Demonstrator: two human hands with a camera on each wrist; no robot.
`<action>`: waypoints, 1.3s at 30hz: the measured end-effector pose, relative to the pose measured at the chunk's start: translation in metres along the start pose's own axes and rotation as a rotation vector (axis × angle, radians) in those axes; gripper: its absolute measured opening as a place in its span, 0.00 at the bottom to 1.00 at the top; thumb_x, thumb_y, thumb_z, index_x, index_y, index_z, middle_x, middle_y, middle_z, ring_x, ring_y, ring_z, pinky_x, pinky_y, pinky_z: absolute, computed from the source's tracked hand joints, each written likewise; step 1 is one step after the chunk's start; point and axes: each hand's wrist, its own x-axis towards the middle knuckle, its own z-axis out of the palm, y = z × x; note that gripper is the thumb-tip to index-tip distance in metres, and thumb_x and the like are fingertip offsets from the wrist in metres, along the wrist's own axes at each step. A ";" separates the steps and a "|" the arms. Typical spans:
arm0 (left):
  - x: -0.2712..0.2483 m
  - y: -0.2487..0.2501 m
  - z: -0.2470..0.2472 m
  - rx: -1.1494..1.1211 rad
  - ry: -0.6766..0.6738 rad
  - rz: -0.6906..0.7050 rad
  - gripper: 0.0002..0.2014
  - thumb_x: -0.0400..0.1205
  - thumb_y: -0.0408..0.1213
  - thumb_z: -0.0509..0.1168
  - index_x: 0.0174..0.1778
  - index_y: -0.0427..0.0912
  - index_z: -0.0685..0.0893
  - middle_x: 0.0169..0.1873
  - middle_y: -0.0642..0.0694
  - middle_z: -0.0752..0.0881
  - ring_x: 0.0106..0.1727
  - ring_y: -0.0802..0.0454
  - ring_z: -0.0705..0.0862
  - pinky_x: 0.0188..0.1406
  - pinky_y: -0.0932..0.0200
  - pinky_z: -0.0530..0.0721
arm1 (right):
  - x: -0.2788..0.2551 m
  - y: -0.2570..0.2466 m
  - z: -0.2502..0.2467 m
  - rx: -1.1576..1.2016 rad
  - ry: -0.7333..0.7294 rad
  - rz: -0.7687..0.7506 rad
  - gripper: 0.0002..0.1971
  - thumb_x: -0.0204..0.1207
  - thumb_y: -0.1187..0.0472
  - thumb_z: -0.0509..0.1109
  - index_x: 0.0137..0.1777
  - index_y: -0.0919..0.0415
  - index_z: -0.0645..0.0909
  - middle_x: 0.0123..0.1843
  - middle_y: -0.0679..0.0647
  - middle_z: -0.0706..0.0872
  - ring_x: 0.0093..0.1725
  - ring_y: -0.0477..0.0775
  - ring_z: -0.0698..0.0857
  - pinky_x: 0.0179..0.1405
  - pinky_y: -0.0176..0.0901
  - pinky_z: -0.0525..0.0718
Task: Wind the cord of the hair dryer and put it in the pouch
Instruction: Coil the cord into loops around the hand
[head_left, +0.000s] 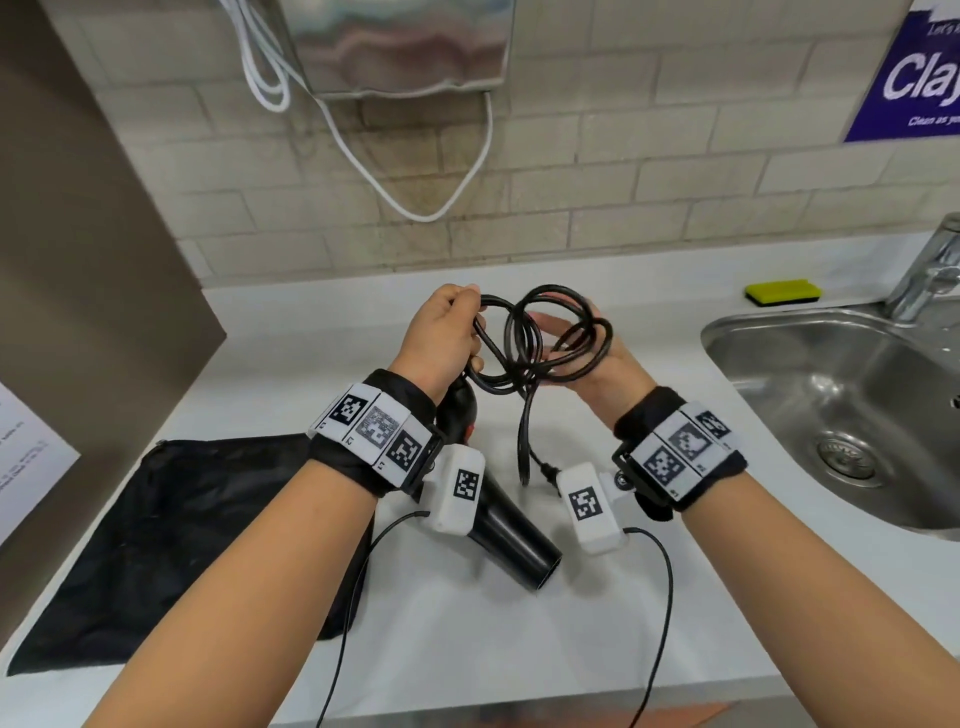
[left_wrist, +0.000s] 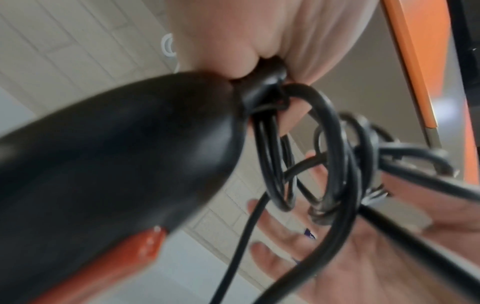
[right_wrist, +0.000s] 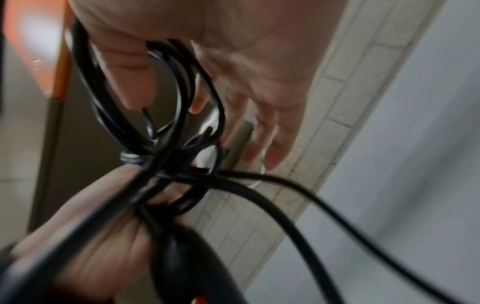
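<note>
Midway through the winding, by the look of it: the left hand (head_left: 441, 338) has its fingers curled round the handle end of the black plastic hair dryer (head_left: 498, 525) and pinches several loops of the glossy black cord (head_left: 524, 338) against it, holding the dryer up over the white worktop (head_left: 467, 639), barrel pointing down and toward the person. The right hand (head_left: 587, 348) is spread flat, palm open, with its fingers (right_wrist: 262, 131) straight and the coils draped across them and round the thumb, so it carries the bundle without clenching it. A tail of cord with the plug (head_left: 545, 470) on its end hangs loose just below the hands, so I'd judge a turn or two of winding is left. The flat black fabric pouch (head_left: 171, 540) lies on the worktop beside the dryer, on the side away from the steel sink (head_left: 841, 405), with nothing in it yet; bagging is still to come. For writing, a purple poster (head_left: 914, 78) on the tiled wall above the sink reads "Clay" in large white letters, cut off, with "Clean as" below it.
</note>
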 end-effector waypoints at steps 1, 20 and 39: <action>0.000 0.000 0.002 0.028 -0.007 0.006 0.12 0.87 0.38 0.53 0.37 0.42 0.72 0.28 0.46 0.73 0.20 0.55 0.68 0.15 0.65 0.69 | 0.001 0.001 0.003 -0.061 -0.031 -0.028 0.47 0.45 0.64 0.83 0.68 0.56 0.69 0.54 0.53 0.82 0.48 0.51 0.85 0.40 0.44 0.87; -0.004 0.002 -0.007 -0.111 0.048 -0.029 0.13 0.87 0.36 0.52 0.35 0.41 0.70 0.28 0.47 0.72 0.14 0.61 0.65 0.13 0.69 0.66 | -0.004 0.053 -0.044 -0.917 0.251 0.223 0.13 0.82 0.59 0.59 0.40 0.57 0.82 0.38 0.51 0.81 0.40 0.49 0.77 0.42 0.39 0.70; -0.009 0.001 -0.012 -0.085 0.084 -0.042 0.12 0.87 0.38 0.53 0.37 0.41 0.71 0.31 0.45 0.72 0.15 0.60 0.66 0.14 0.67 0.68 | -0.004 0.055 -0.044 -1.580 0.018 0.743 0.15 0.81 0.63 0.56 0.63 0.64 0.79 0.63 0.58 0.82 0.64 0.58 0.81 0.57 0.41 0.77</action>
